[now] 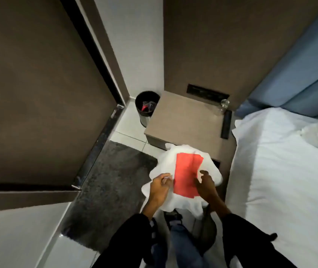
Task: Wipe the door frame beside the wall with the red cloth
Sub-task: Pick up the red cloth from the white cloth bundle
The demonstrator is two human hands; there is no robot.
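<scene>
The left hand (161, 185) pinches the white cloth's (210, 167) edge while the right hand (205, 183), fingers loosely spread, rests on the red cloth (186, 176) lying upon it, near the table (185, 120), door frame (104, 53) left.

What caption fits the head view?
Both hands, left hand and right hand, hold the red cloth on white fabric beside the nightstand.

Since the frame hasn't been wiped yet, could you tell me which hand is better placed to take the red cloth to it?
Probably the left hand: it is nearer the door frame on the left. The right hand hovers open at the red cloth, on the bed side.
</scene>
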